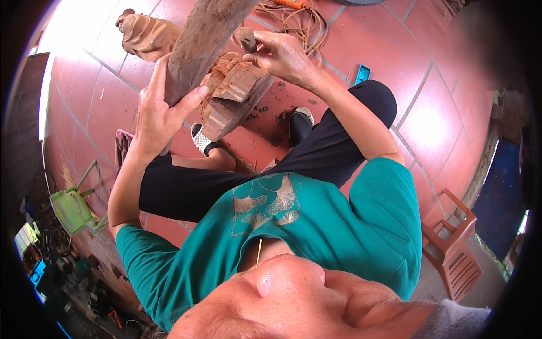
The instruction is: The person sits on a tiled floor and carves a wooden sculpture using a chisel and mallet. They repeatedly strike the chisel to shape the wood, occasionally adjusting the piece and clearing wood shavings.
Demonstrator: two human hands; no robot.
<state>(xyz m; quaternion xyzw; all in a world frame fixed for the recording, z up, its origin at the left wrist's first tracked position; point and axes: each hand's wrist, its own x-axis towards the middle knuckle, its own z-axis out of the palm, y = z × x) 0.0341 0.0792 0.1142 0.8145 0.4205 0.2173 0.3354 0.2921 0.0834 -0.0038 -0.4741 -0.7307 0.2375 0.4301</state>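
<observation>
My left hand [155, 116] is wrapped round the lower part of a long, dusty brown wooden piece [197, 48], thumb on one side and fingers on the other. The piece slants up past the top edge of the view. Between the fingertips of my right hand [285, 56] is a small dark piece with a rounded, brownish end [247, 38]; its exact kind is unclear. Just below both hands sits a carved reddish-brown wooden block [240, 82] with stepped, rough-cut faces, partly hidden by the long piece.
A carved wooden figure [148, 38] lies on the red tiled floor [395, 45] at the far left. Coiled cords [307, 28] and a small blue object [362, 73] are beyond my right arm. A green stool [73, 209] stands left, a brown plastic chair [454, 248] right.
</observation>
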